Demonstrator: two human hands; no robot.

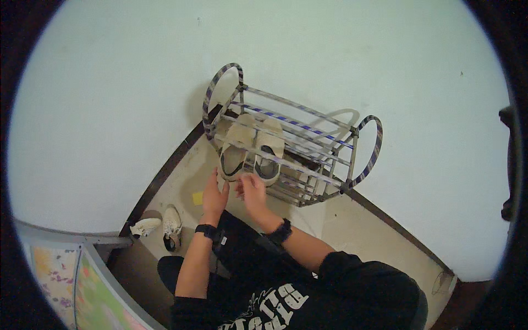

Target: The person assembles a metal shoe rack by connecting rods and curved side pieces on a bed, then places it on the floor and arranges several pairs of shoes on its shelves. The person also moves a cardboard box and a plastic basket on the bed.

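A pair of beige shoes sits side by side on the shoe rack (297, 104), toes toward the wall and heels toward me. My left hand (214, 197) is just below the heel of the left beige shoe (240, 135), its fingers stretched out and holding nothing. Beside it, my right hand (253, 192) is close to the heel of the right beige shoe (269, 132). The fingers there are loosely bent and apart, with nothing seen in them; whether they touch the shoe I cannot tell. A rack bar crosses in front of both shoes.
The rack has looped, striped handles at both ends and stands against the pale wall (330, 49). On the floor at left lie two white sneakers (172, 223), near a yellow piece (197, 198). A panel with a coloured print (99, 286) fills the lower left.
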